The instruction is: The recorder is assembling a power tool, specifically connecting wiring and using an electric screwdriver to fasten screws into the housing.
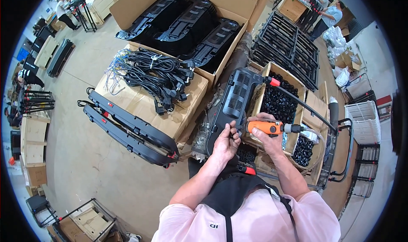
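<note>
My right hand (270,138) is wrapped round an orange air screwdriver (267,127), whose hose end points right and whose tip points left. Close to that tip, my left hand (227,141) has its fingers curled in a pinch; whatever they hold is too small to make out. Both hands are over a black plastic housing (239,93) with vent slots, part of a frame with a black tube (304,107) and a red end piece. A clear hose (321,150) trails from the screwdriver.
Black power cords (155,74) lie bundled on a carton (191,99) at left, with two long black frames (127,129) beside it. Behind stands a big carton of black shells (187,25). Wooden bins hold small black parts (278,99). Other people (331,17) work farther off.
</note>
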Demonstrator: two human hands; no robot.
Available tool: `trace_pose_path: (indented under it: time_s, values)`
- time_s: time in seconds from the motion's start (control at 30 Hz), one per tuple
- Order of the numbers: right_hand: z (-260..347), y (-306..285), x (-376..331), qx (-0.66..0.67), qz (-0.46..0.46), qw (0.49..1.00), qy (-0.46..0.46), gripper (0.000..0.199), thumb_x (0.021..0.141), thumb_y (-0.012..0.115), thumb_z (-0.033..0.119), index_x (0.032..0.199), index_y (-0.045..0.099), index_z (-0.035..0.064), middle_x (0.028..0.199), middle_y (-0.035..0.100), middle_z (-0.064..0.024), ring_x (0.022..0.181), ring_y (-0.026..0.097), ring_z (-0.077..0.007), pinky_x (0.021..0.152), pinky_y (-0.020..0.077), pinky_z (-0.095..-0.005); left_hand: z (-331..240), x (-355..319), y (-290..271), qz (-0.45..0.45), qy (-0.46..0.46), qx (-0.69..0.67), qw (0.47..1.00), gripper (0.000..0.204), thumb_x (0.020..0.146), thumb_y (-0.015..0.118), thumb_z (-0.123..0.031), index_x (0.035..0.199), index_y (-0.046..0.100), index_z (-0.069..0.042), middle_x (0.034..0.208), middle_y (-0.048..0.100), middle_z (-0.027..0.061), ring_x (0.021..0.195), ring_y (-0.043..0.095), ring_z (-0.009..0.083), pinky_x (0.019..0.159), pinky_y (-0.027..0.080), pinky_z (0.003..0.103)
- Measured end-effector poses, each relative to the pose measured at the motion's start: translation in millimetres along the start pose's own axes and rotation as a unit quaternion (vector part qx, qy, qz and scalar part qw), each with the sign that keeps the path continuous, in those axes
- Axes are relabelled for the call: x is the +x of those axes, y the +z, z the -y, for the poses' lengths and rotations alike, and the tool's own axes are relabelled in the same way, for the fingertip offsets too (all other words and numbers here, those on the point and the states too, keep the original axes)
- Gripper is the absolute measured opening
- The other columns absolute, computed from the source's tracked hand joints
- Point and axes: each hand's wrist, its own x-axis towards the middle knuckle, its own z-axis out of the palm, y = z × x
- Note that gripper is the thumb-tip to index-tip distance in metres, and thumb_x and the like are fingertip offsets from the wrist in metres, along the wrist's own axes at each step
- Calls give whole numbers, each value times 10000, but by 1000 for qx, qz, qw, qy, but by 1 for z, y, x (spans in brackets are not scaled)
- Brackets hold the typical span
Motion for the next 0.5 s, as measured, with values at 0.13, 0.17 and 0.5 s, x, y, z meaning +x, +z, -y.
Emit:
trace_pose_path:
  time_s: [0.13, 0.17, 0.5]
  values:
    - [-6, 11, 5, -15, 11, 1000, 1, 505, 895, 785, 99, 1336, 561, -6, 1249, 710, -163, 1125, 690, -201, 1015, 553, -361, 2, -8, 0, 0, 20, 20, 1000, 378, 1125, 475, -389, 1293, 602, -75, 943, 626, 14, 798, 578, 149, 716, 507, 304]
    - [-7, 15, 8, -16, 14, 1000, 1, 508, 894, 784, 97, 1341, 565, -3, 1254, 707, -160, 1123, 688, -197, 1015, 552, -360, 3, -10, 1, -41, 29, 32, 998, 390, 1139, 440, -374, 1317, 593, -61, 990, 650, 30, 825, 603, 160, 734, 527, 312]
    - [-23, 48, 31, -60, 64, 996, 15, 518, 882, 798, 104, 1338, 574, 7, 1260, 699, -151, 1162, 669, -213, 1036, 542, -378, -1, -44, -10, -46, -17, 131, 990, 316, 1133, 464, -234, 1309, 601, -10, 1067, 698, 53, 875, 668, 144, 759, 574, 280]
